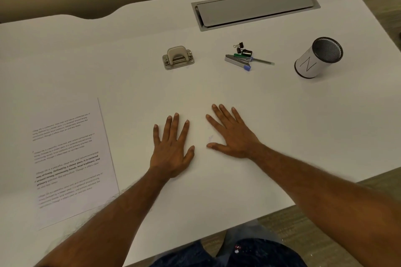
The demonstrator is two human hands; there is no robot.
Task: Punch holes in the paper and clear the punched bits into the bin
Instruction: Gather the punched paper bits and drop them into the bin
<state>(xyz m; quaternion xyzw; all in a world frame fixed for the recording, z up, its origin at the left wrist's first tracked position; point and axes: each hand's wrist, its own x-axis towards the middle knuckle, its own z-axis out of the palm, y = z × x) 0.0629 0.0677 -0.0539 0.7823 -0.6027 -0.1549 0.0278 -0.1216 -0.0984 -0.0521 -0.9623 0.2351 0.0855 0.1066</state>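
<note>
Paper [71,158] is lying unpunched at lower left, hole punch [178,57] sitting untouched at upper centre; I'm resting my left hand [171,149] and right hand [232,134] flat, fingers spread, holding nothing.

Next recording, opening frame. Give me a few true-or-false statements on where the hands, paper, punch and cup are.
1. The left hand and right hand both lie flat on the table with fingers spread, holding nothing. True.
2. The hole punch sits on top of the paper. False: it stands on bare table beyond the hands, while the paper lies apart at the left.
3. The binder clips lie between the hole punch and the white cup. True.
4. The paper is blank. False: it carries several blocks of printed text.
5. The right hand is gripping the white cup. False: the cup stands alone at the far right, untouched.
</note>
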